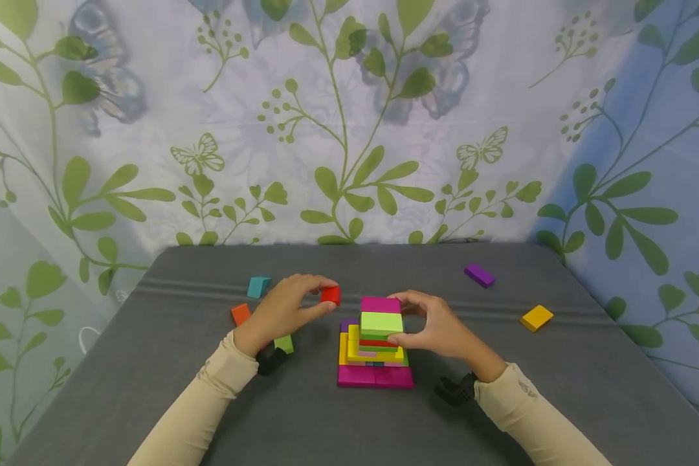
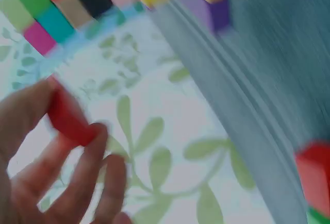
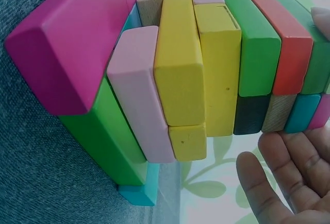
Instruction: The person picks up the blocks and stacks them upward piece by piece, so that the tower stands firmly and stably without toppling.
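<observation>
A stepped tower of coloured wooden blocks (image 1: 381, 322) stands on the grey table, with magenta blocks (image 1: 375, 377) at its base and light green and magenta ones on top. My right hand (image 1: 437, 327) holds the tower's upper layers, thumb on the near side and fingers behind. In the right wrist view, fingertips meet the side by a teal block (image 3: 303, 112). To the tower's left, my left hand (image 1: 288, 310) pinches a small red block (image 1: 331, 296) between thumb and fingers, apart from the tower. The left wrist view shows this red block (image 2: 69, 115) blurred.
Loose blocks lie left of the tower: teal (image 1: 259, 287), orange (image 1: 241, 314) and light green (image 1: 284, 343), partly hidden by the left wrist. A purple block (image 1: 479, 276) and a yellow block (image 1: 536, 318) lie to the right. A leaf-patterned curtain (image 1: 349, 129) hangs behind the table.
</observation>
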`<control>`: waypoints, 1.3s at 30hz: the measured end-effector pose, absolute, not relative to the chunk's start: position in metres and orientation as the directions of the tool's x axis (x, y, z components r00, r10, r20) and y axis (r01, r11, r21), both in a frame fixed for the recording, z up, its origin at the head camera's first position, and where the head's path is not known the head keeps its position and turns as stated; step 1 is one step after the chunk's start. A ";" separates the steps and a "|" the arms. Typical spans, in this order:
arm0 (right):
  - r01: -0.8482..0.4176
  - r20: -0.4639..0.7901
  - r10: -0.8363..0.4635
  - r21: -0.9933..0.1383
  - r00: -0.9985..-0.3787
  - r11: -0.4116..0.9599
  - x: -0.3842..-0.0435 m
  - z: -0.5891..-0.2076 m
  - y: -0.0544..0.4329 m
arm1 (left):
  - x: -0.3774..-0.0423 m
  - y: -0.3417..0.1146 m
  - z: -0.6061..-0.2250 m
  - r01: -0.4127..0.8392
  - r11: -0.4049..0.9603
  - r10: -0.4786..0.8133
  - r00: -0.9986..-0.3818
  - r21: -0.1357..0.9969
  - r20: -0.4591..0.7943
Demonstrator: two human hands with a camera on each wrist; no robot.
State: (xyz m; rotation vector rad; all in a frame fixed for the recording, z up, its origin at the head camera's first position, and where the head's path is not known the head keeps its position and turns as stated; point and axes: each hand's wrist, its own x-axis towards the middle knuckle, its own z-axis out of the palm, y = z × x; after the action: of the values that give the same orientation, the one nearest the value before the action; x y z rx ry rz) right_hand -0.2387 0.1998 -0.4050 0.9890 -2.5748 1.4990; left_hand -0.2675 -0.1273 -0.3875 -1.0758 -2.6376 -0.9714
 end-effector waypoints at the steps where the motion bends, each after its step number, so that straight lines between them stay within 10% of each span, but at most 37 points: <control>1: -0.516 0.301 -0.515 -0.784 -0.802 0.346 -0.239 -0.405 0.200 | -0.265 -0.124 -0.386 0.672 0.507 0.564 -0.732 0.539 0.382; 39: -0.541 0.329 -0.529 -0.780 -0.782 0.316 -0.241 -0.409 0.201 | -0.261 -0.079 -0.378 0.465 0.322 0.541 -0.805 0.825 0.242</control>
State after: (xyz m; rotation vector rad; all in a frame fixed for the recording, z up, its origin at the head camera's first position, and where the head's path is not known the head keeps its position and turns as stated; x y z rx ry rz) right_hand -0.2411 0.2006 -0.4087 1.0322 -2.5378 1.5119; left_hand -0.2606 -0.0789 -0.3784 -0.9970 -2.6163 -1.5880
